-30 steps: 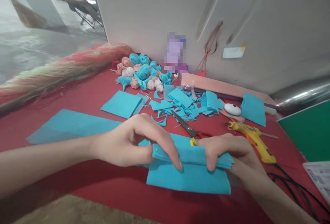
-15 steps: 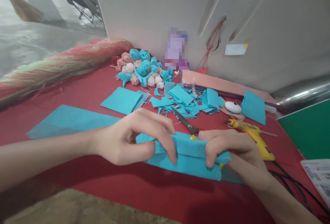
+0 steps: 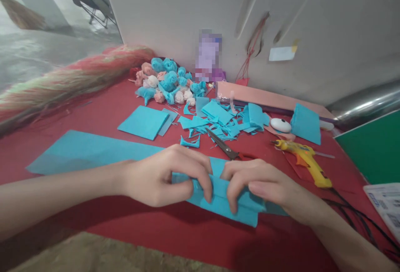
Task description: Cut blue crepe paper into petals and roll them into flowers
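Observation:
A folded strip of blue crepe paper point(image 3: 218, 201) lies across the front of the red table point(image 3: 150, 230), several layers thick. My left hand point(image 3: 175, 176) is closed on its left part, thumb below and fingers curled over the top. On its right part my right hand point(image 3: 259, 180) is closed too, fingertips pressing on the fold. Beneath and behind both hands stretches a long flat blue sheet point(image 3: 84, 149). Scissors with dark blades point(image 3: 223, 144) lie just beyond the hands. Farther left is a folded blue square point(image 3: 143, 122).
Blue, pink and white paper flowers point(image 3: 170, 81) are heaped at the back, near blue scraps point(image 3: 218, 113). A yellow glue gun point(image 3: 304, 159) with a cable lies right, by a white oval object point(image 3: 280, 125). Red-green fringe point(image 3: 71, 69) runs along the left edge.
My right hand has moved left along the folded strip, and its thumb now shows on top. The strip tilts down more to the right. The view has shifted slightly, uncovering the scissors' red handle.

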The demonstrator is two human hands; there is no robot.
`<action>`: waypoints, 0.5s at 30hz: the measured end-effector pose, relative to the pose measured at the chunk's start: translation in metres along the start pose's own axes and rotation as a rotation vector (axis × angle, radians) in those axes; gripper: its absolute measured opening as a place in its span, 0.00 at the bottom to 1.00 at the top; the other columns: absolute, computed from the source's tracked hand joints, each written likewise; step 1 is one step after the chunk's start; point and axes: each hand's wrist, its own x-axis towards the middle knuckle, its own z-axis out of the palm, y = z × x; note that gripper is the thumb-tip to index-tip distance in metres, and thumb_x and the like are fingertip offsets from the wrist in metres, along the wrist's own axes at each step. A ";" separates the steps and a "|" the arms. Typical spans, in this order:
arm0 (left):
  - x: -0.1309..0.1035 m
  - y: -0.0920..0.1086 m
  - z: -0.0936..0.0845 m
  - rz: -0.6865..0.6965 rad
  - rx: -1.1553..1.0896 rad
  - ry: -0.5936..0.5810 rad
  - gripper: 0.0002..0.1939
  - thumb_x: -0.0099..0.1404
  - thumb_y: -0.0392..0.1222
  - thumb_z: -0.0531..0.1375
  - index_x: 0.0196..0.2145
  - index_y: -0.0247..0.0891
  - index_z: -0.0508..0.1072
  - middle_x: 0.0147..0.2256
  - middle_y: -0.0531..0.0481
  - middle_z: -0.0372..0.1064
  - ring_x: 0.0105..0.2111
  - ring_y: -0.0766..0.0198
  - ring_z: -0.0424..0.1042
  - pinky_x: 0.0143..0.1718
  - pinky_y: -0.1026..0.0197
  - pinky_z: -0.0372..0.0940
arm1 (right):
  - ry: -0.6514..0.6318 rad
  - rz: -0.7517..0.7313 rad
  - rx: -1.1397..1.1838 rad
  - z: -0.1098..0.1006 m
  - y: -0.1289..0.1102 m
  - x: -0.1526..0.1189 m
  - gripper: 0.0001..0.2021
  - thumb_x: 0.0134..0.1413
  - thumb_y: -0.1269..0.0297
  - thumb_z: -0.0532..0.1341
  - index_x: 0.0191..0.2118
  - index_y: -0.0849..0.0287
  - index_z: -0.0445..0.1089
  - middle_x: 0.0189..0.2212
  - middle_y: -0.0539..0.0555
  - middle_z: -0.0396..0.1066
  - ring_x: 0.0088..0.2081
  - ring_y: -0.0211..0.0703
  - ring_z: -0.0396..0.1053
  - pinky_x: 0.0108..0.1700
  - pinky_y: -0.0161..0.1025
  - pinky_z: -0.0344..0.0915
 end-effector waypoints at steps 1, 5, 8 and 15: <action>0.001 0.001 0.002 -0.009 -0.004 -0.025 0.18 0.51 0.22 0.47 0.30 0.34 0.73 0.30 0.46 0.71 0.30 0.66 0.69 0.33 0.68 0.65 | -0.010 0.006 0.002 0.003 0.000 0.000 0.16 0.58 0.72 0.46 0.30 0.68 0.70 0.31 0.55 0.66 0.34 0.37 0.63 0.41 0.34 0.57; 0.003 0.005 0.008 -0.042 -0.011 -0.082 0.18 0.50 0.21 0.47 0.30 0.32 0.73 0.31 0.43 0.72 0.32 0.66 0.70 0.36 0.68 0.65 | -0.004 0.067 0.012 0.011 0.001 0.000 0.17 0.60 0.72 0.44 0.31 0.68 0.70 0.33 0.55 0.69 0.38 0.38 0.65 0.47 0.36 0.57; 0.003 0.007 0.006 -0.047 0.006 -0.102 0.18 0.51 0.20 0.47 0.31 0.31 0.73 0.32 0.43 0.72 0.33 0.66 0.70 0.36 0.69 0.65 | 0.012 0.063 -0.019 0.011 0.001 -0.001 0.17 0.59 0.73 0.45 0.30 0.69 0.70 0.32 0.56 0.69 0.37 0.38 0.65 0.45 0.36 0.58; 0.003 0.008 -0.006 -0.029 0.097 -0.042 0.18 0.52 0.21 0.48 0.32 0.33 0.73 0.30 0.48 0.71 0.30 0.69 0.69 0.34 0.72 0.63 | 0.021 0.006 -0.258 -0.002 -0.002 -0.003 0.15 0.55 0.77 0.47 0.30 0.67 0.71 0.30 0.55 0.69 0.33 0.37 0.64 0.37 0.35 0.59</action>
